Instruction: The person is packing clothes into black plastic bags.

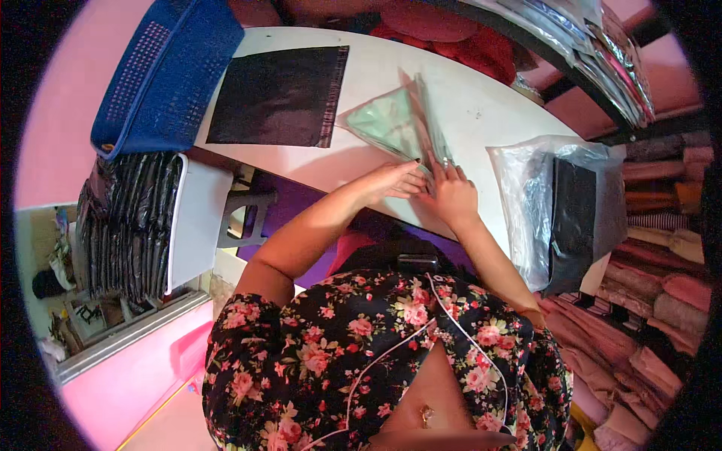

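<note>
A clear plastic bag with a folded mint-green item inside lies slanted on the white table, its near end under both hands. My left hand is at the left of that end, thumb up and fingers bent around the plastic's edge. My right hand grips the same end from the right, its fingertips on the folded plastic strip. The two hands almost touch, and the fingers partly hide the bag's near corner. Left of the bag, a flat black plastic mailer bag lies on the table.
A blue perforated plastic basket stands at the table's left end, above a stack of black plastic bags. At right, a clear plastic sack holds a dark packet. Shelves of folded fabric line the right side. The white table curves behind.
</note>
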The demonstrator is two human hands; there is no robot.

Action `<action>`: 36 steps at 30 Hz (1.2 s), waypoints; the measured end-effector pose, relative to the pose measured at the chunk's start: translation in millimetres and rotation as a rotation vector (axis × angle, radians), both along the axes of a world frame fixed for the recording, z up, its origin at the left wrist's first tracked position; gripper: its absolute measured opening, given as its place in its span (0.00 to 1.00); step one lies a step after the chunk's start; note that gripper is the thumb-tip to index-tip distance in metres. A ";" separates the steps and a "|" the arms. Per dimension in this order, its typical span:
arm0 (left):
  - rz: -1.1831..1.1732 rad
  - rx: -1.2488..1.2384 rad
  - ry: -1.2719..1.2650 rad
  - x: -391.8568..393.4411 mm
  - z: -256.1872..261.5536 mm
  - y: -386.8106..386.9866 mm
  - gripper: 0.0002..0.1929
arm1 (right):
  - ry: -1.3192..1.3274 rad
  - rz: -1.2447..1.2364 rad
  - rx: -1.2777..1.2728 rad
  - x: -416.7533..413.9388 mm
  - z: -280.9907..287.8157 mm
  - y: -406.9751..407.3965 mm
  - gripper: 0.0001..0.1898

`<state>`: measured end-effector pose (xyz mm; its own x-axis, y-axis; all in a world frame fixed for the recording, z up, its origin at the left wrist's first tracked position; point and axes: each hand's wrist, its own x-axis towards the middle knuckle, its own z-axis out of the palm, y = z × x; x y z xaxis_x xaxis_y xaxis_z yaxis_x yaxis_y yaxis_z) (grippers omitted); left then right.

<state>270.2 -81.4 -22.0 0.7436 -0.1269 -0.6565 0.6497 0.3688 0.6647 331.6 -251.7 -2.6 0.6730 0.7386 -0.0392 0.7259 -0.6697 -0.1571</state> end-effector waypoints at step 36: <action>-0.390 1.621 -0.595 -116.9 -66.7 110.8 0.25 | 0.313 -0.086 0.379 20.9 -46.6 -140.4 0.28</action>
<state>153.2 29.4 -88.7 0.9940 0.1041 0.0324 0.0878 -0.9406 0.3280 352.4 -392.1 -49.1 0.7308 0.6825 0.0111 0.5496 -0.5788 -0.6024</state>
